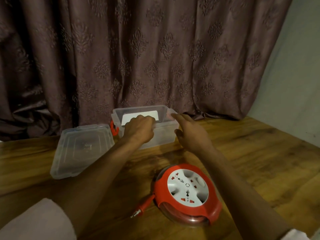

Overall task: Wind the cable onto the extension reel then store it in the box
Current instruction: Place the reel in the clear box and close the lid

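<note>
Hands: left [141,127] curled gripping box [162,137] rim; right [190,132] spread beside.

Reel [187,193]: round, red housing with a white socket face, lying flat with the sockets facing up, sitting on the near side of the box and well apart from it.
Cable [181,216]: red, showing as wound coils through the reel's clear lower rim.
Plug [140,207]: red with metal pins, sticking out from the reel's left side and lying flat, pointing away from the box.
Box [166,135]: clear plastic, rectangular, standing upright and open, with a red latch on its left end.
Lid [83,149]: clear, lying flat just left of the box, touching its near left corner.
</note>
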